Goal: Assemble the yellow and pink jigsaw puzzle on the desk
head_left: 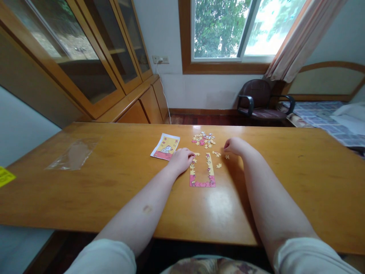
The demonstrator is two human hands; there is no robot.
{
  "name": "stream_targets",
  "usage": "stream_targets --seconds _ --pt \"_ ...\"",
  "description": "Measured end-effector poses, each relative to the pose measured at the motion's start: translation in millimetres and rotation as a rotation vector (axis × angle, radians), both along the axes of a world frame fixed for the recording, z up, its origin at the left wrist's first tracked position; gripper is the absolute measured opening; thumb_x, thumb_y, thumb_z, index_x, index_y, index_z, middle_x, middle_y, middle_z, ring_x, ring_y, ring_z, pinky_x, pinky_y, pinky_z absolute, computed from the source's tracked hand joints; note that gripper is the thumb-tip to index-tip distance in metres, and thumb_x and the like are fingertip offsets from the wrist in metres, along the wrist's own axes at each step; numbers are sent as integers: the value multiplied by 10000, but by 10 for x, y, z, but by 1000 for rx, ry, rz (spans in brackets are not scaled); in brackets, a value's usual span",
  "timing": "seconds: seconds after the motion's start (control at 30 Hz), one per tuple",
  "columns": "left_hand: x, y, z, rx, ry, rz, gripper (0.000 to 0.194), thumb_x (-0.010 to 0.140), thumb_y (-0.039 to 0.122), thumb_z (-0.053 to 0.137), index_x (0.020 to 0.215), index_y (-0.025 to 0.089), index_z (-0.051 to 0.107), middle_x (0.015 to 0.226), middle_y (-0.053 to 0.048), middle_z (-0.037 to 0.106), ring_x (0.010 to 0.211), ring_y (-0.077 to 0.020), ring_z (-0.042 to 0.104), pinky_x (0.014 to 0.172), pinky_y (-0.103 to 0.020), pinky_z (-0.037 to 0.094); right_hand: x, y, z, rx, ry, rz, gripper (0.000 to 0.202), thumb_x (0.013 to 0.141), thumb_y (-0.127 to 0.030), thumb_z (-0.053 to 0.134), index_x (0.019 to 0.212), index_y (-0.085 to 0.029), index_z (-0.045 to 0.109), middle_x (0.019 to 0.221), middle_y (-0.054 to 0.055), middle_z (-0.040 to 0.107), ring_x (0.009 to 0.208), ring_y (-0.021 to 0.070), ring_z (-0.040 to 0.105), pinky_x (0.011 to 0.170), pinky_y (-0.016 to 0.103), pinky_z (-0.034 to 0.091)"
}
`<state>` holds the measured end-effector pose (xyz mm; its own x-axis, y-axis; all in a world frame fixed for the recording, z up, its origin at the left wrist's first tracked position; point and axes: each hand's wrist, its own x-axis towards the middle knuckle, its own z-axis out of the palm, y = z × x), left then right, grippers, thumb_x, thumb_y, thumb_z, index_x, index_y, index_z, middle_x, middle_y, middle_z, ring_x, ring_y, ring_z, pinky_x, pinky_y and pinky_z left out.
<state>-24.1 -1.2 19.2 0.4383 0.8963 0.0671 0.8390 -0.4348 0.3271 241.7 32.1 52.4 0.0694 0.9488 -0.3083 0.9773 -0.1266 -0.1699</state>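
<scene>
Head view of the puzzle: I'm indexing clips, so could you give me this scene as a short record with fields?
Surface: wooden table
Puzzle border: pink bottom row, mostly yellow sides, middle unfilled
Piece pile: beyond the border
Loose pieces: a few, right of the border
Left hand: at the border's upper left
Right hand: near the loose pieces; grip unclear
Picture sheet: left of the border
Clear plastic bag: far left
</scene>
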Motion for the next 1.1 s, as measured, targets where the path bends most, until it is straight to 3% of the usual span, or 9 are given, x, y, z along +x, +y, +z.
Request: stream_targets --seconds 0.27,0.6,0.8,0.93,1.1 --pt "-5 1 -1 4 -41 2 281 896 275 478 1023 211 721 1037 -67 682 983 -203 606 892 -308 467 111 -11 47 -105 -117 52 86 667 -238 767 738 -188 770 797 88 719 744 230 657 657 292 485" --pt "-10 15 -32 -30 -24 27 280 894 286 490 1035 226 724 1039 -62 683 997 -198 603 901 -298 463 109 48 -99 -202 -155 55 187 629 -315 797 707 -155 740 750 109 689 767 254 662 705 333 503" --pt "-4 21 -41 -4 -51 37 278 889 267 500 1069 195 698 1077 -78 677 1021 -205 605 916 -309 467 -51 -55 13 -222 -141 139 191 625 -321 808 698 -161 733 769 105 700 785 241 660 697 306 492" --pt "-6 22 -46 -5 -69 43 276 884 257 504 1076 196 692 1093 -74 677 1031 -205 605 931 -313 470 -224 -138 21 -224 -51 239 228 551 -352 845 660 -192 724 709 57 700 703 219 655 614 279 480" --pt "-8 20 -45 12 -95 40 275 885 257 497 1060 189 697 1084 -73 679 1030 -209 607 931 -317 477 -428 -209 -7 -212 -5 347 225 460 -178 852 639 -225 724 615 -1 668 611 187 646 541 241 463"
